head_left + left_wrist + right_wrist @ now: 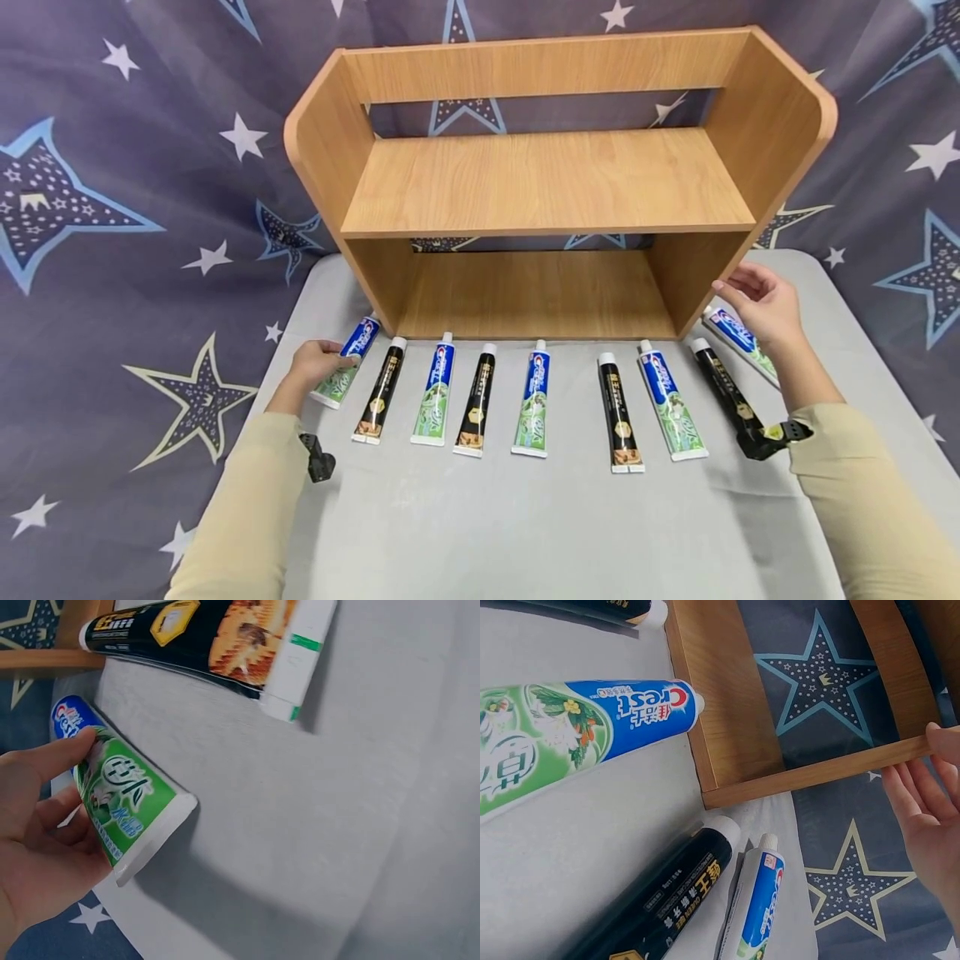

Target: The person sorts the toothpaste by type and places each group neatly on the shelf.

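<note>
Left hand: thumb and curled fingers of the left hand are drawn in to a narrow pinch, gripping the held toothpaste tube across its body.
Held tube: blue and green, just outside the left front corner of the wooden shelf, its cap end toward that corner and its flat white end away from it; I cannot tell whether it is raised at all.
Right hand: the right hand is parted only by the thickness of the shelf's right side panel, pinching its front edge low down, thumb on one side and fingers on the other.
Outer right tube: a blue and green tube lies just outside the shelf's right front corner, partly hidden by the right hand and forearm in the head view.
Row before the shelf: left to right, a black tube, a blue-green one, a second black, a second blue-green, a third black, a third blue-green and a fourth black, caps toward the shelf.
Table: pale grey table under the shelf.
Behind the shelf: star-patterned fabric.
</note>
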Tool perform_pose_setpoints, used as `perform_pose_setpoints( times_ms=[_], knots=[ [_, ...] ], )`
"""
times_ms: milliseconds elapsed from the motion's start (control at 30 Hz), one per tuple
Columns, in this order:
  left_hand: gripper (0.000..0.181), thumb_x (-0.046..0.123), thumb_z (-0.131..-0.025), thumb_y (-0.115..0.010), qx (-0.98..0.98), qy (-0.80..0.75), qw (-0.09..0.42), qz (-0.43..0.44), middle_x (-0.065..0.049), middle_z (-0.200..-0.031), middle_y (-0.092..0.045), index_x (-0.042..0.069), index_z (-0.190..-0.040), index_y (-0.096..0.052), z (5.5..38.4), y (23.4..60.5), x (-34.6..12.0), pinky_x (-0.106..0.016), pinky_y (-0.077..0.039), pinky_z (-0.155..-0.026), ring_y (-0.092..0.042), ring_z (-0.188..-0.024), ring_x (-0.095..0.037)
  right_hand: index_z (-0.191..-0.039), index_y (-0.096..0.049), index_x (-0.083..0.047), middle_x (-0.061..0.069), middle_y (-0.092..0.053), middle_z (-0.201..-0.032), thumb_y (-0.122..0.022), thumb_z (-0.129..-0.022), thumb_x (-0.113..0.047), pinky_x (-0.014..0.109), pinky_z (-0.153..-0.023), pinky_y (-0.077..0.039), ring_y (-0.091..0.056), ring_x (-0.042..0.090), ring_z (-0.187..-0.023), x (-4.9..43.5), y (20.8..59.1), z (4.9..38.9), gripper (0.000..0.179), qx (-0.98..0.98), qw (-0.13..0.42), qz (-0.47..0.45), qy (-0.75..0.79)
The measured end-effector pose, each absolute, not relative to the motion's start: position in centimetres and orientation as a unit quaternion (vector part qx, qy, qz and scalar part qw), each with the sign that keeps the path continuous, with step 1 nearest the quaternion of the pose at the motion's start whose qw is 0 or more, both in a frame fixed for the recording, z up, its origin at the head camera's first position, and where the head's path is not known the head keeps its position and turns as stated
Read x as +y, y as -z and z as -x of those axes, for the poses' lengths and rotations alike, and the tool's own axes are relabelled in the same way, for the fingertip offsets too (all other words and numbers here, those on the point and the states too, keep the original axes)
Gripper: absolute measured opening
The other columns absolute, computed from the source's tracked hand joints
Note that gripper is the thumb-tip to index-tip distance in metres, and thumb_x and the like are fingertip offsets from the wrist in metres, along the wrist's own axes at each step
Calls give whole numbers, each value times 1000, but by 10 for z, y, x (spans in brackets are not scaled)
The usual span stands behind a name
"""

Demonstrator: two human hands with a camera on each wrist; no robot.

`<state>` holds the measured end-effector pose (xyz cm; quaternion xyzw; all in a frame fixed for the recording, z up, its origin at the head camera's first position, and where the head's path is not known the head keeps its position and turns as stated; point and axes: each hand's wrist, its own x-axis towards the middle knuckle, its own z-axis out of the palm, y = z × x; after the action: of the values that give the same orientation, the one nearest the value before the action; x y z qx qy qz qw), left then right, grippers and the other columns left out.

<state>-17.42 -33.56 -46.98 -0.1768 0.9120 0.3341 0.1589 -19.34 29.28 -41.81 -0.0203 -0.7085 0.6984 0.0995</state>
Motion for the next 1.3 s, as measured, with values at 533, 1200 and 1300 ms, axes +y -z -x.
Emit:
perform_pose_setpoints(
  times_ms=[533, 1200, 1300],
  knots=[
    [56, 32, -85, -71, 908, -339, 154, 192, -25, -122, -59, -7, -122, -58, 180, 471, -339, -29, -46, -78, -56, -99, -26, -97, -64, -25, -25, -68, -83, -69, -84, 1, 1, -71, -49, -63, -10, -79, 289, 410, 197, 29, -735, 107, 33, -669],
    [70, 35, -80, -76, 827, -478, 197, 219, -2, -101, -63, -9, -128, -52, 157, 459, -346, -18, -55, -76, -57, -77, -1, -99, -64, -26, -26, -67, -83, -70, -85, -3, 1, -71, -49, -62, -10, -79, 292, 417, 193, 27, -745, 100, 48, -657],
    [64, 33, -86, -70, 821, -485, 207, 218, 10, -91, -62, -7, -131, -49, 154, 456, -344, -18, -55, -79, -58, -78, 1, -101, -62, -28, -30, -64, -83, -70, -86, -9, 0, -72, -49, -60, -13, -80, 294, 418, 192, 26, -774, 97, 62, -622]
  ],
)
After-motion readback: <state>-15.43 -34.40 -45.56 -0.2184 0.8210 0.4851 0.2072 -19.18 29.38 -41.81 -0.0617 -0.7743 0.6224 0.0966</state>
